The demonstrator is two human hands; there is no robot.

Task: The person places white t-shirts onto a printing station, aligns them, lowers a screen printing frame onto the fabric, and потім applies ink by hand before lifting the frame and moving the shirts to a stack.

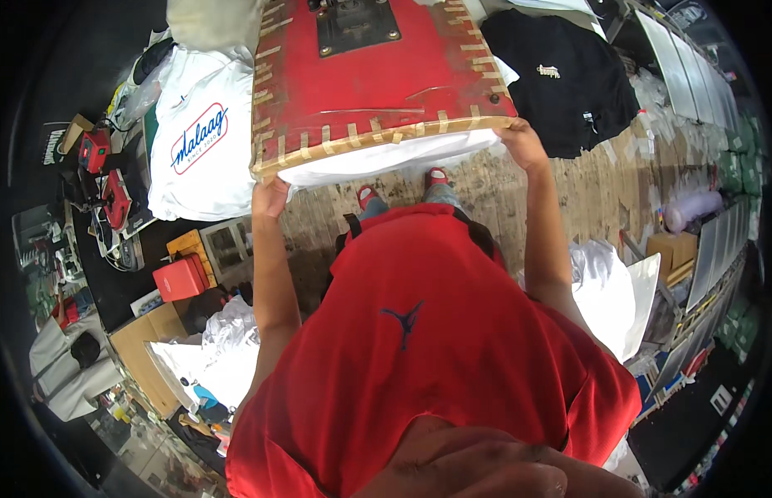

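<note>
A heat press with a red upper plate (361, 83), its edges bound with strips of brown tape, is right in front of me. White cloth (386, 158) hangs out beneath its near edge, stretched between my hands. At the near left corner my left hand (271, 196) is closed on the cloth's edge. My right hand (523, 144) is closed at the near right corner, its fingertips partly tucked under the plate's edge by the cloth. How much of the cloth lies under the plate is hidden.
A white printed T-shirt (199, 137) lies to the left of the press, a black T-shirt (560, 83) to its right. A red box (181, 278) stands at left. White cloth piles (601, 290) flank me. Another person (70, 365) is at far left.
</note>
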